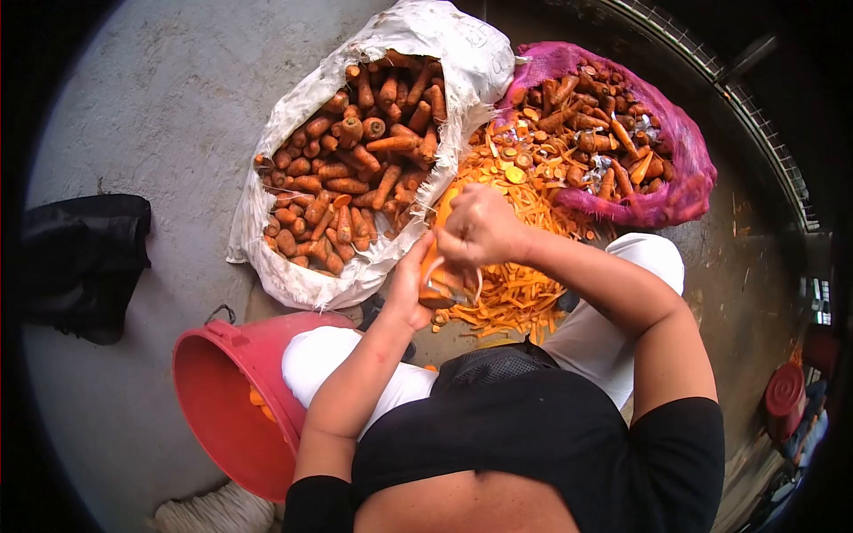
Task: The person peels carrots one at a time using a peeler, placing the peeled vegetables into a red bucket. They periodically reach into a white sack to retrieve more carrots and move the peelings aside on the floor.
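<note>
My left hand point(410, 286) is closed around a thick carrot point(435, 291), held upright between my knees. Against the carrot's near side, my right hand point(484, 226) is shut in a fist on what looks like a peeler point(479, 282) with a pale, curved frame, partly blurred. My fingers hide its handle. Below both hands lies a heap of orange carrot peelings point(511, 298) on the floor. Just beyond the hands, a white woven sack point(471, 49) lies open, full of unpeeled carrots point(342, 178).
At the back right, a magenta mesh sack point(689, 169) holds carrot ends and scraps. A red bucket point(200, 417) lies tipped at my left with orange pieces inside. Dark cloth point(84, 258) rests far left. A red lidded container point(785, 391) and a person point(809, 435) are far right.
</note>
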Tool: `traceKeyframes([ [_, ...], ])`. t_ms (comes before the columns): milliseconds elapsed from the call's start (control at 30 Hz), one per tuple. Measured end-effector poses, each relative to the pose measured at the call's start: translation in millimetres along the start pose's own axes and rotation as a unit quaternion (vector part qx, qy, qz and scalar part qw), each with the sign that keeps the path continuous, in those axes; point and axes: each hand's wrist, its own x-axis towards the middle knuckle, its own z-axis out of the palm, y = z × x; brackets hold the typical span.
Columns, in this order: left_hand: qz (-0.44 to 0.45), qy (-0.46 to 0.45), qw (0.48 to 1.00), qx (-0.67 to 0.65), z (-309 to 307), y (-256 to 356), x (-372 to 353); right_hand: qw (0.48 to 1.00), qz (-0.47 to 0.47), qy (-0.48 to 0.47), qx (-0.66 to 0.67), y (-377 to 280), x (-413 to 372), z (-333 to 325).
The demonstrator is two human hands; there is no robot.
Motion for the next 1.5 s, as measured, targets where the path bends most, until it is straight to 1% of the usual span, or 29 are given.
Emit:
traceKeyframes([
  [33, -0.008, -0.027, 0.999, 0.027, -6, 0, -1, 1.0, 0.024, 0.006, -0.011, 7, 1, -2],
  [67, -0.014, -0.015, 0.999, 0.039, -1, -2, -7, 0.996, 0.034, 0.05, -0.062, 22, 6, -9],
  [100, -0.021, -0.003, 0.998, 0.053, 7, -4, -15, 0.988, 0.046, 0.069, -0.129, 46, 6, -13],
  [133, -0.029, 0.008, 0.997, 0.066, 12, -7, -21, 0.979, 0.108, 0.004, -0.172, 65, 5, -24],
  [167, -0.024, -0.007, 0.998, 0.064, 10, -9, -21, 0.936, 0.224, -0.112, -0.247, 69, 13, -39],
  [200, -0.022, -0.031, 0.998, 0.056, 12, -8, -22, 0.926, 0.14, -0.051, -0.346, 90, 4, -44],
  [233, -0.018, -0.054, 0.997, 0.051, 14, -5, -24, 0.901, 0.215, -0.058, -0.372, 110, -3, -44],
  [267, -0.017, -0.076, 0.996, 0.047, 14, -1, -26, 0.87, 0.29, -0.064, -0.393, 113, -3, -45],
  [367, -0.001, -0.034, 0.999, 0.029, 12, 5, -22, 0.912, 0.269, -0.018, -0.31, 109, -3, -46],
  [467, 0.044, 0.005, 0.999, 0.007, 11, 9, -14, 0.93, 0.327, -0.03, -0.166, 82, 12, -44],
  [500, 0.052, -0.004, 0.998, -0.027, 6, 8, -10, 0.948, 0.307, -0.008, -0.082, 74, 14, -40],
  [533, 0.051, -0.001, 0.998, -0.025, 2, 7, -7, 0.931, 0.358, -0.065, -0.027, 68, 16, -37],
  [600, 0.046, 0.005, 0.999, -0.02, -1, 8, -4, 0.973, 0.227, -0.026, 0.022, 36, 18, -31],
  [667, 0.034, 0.031, 0.998, -0.046, 12, 7, -6, 0.997, 0.07, -0.02, -0.032, 17, 14, -23],
  [700, 0.028, 0.044, 0.997, -0.058, 17, 7, -6, 1.0, 0.018, 0.007, -0.021, 3, 12, -20],
  [800, -0.005, 0.033, 0.995, -0.092, 10, 4, 6, 0.999, -0.021, -0.008, -0.025, -16, 7, -15],
  [900, 0.002, 0.025, 0.996, -0.082, 14, 1, 4, 0.999, -0.041, -0.003, -0.029, -15, 4, -13],
  [1033, 0.021, 0.017, 0.997, -0.078, 12, -3, 5, 0.998, -0.044, 0.008, -0.037, -13, 4, -14],
  [1133, 0.019, 0.007, 0.995, -0.096, 9, -7, 6, 0.998, -0.047, 0.008, -0.03, -14, 3, -13],
  [1200, 0.018, 0.019, 0.998, -0.064, 11, -6, 2, 0.998, -0.044, 0.007, -0.035, -11, 2, -11],
  [1233, 0.018, 0.024, 0.998, -0.048, 12, -4, -1, 0.998, -0.026, 0.017, -0.063, -7, 3, -12],
  [1300, 0.001, -0.016, 1.0, 0.005, 9, -5, -12, 0.992, 0.014, 0.035, -0.119, 14, 6, -18],
  [1333, -0.01, -0.036, 0.999, 0.032, 9, -6, -17, 0.985, 0.043, 0.045, -0.162, 37, 6, -20],
  [1367, -0.011, -0.002, 0.999, 0.033, 13, -10, -18, 0.979, 0.027, 0.066, -0.19, 57, 6, -25],
  [1400, -0.014, -0.012, 0.999, 0.036, 13, -11, -19, 0.972, 0.093, 0.014, -0.217, 69, 6, -30],
  [1433, -0.013, -0.023, 0.999, 0.038, 12, -11, -20, 0.938, 0.165, -0.086, -0.294, 81, 6, -37],
  [1467, -0.01, -0.034, 0.998, 0.043, 12, -9, -21, 0.932, 0.151, -0.022, -0.328, 100, -1, -37],
  [1500, -0.002, -0.042, 0.999, 0.035, 14, -6, -22, 0.91, 0.217, -0.039, -0.35, 105, 1, -41],
])
